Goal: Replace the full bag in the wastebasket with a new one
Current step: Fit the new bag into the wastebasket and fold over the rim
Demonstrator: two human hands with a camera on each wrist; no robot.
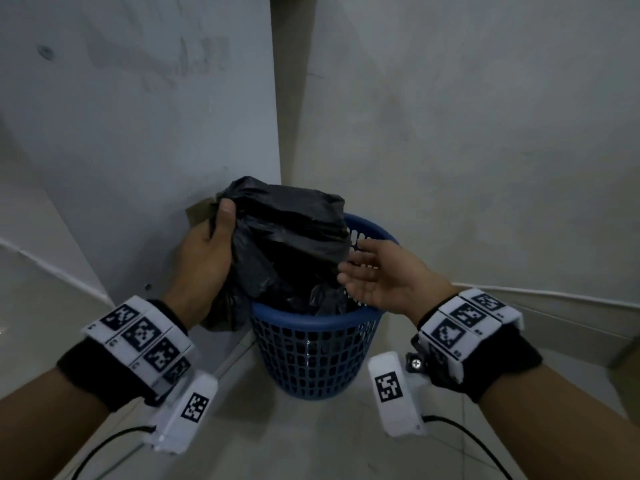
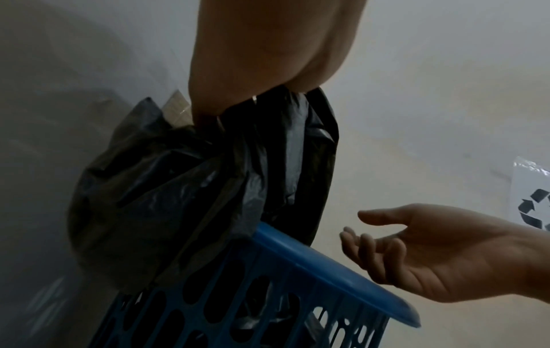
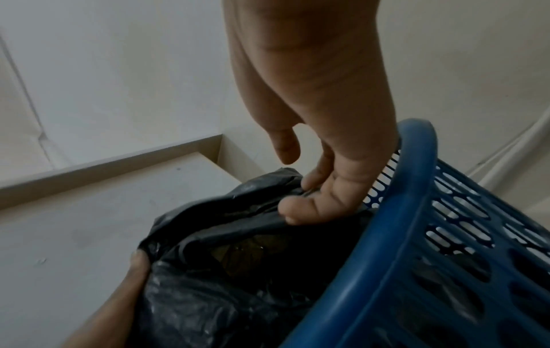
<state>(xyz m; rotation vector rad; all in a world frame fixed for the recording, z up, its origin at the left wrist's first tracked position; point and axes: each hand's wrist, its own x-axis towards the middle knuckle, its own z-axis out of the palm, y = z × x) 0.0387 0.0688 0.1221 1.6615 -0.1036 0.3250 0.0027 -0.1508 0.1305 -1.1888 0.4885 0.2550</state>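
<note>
Left hand [image 1: 207,251] grips gathered top of crumpled black plastic bag [image 1: 287,244], half out of blue slotted plastic wastebasket [image 1: 311,355]. Right hand [image 1: 377,275] open beside bag. Next: lift bag clear of rim.

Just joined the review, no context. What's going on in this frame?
A person is pulling the full black bag out of a blue wastebasket that stands on the floor in a wall corner. The left hand grips the bag's gathered top, and the bag is partly raised, its lower part still inside the basket. The right hand is open at the bag's other side, over the rim, fingers at the plastic but not gripping it. No new bag is in view.
</note>
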